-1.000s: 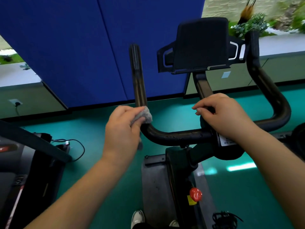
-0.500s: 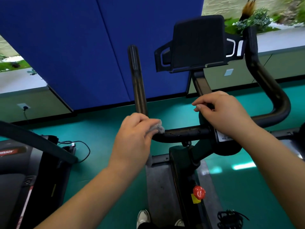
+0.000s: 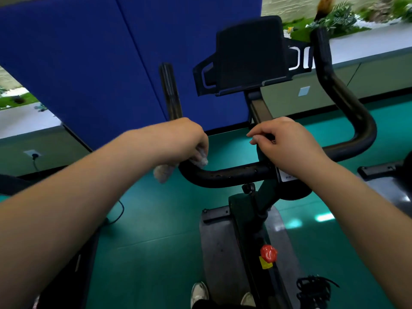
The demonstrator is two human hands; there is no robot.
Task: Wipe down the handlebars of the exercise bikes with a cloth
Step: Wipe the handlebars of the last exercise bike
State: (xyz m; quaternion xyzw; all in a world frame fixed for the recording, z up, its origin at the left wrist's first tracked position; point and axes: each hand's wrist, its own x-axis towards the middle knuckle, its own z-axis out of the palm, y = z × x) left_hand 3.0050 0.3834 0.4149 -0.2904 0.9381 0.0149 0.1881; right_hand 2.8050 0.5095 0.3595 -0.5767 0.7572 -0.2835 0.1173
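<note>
We note black handlebar [image 3: 229,173] on exercise bike [image 3: 247,210]: crossbar long axis runs left-right, both ends bend and point away from us, upward in view. Left hand [image 3: 185,139] at left bend, fingers curled round grey cloth [image 3: 163,172], cloth pressed on bar, loose end hanging below hand. Right hand [image 3: 287,146] at bar centre on stem, fingers curled over it, gripping. Tablet holder [image 3: 247,56] above stem, tilted toward us. Red knob [image 3: 268,253] lower on frame. Green floor [image 3: 151,253] beneath.
</note>
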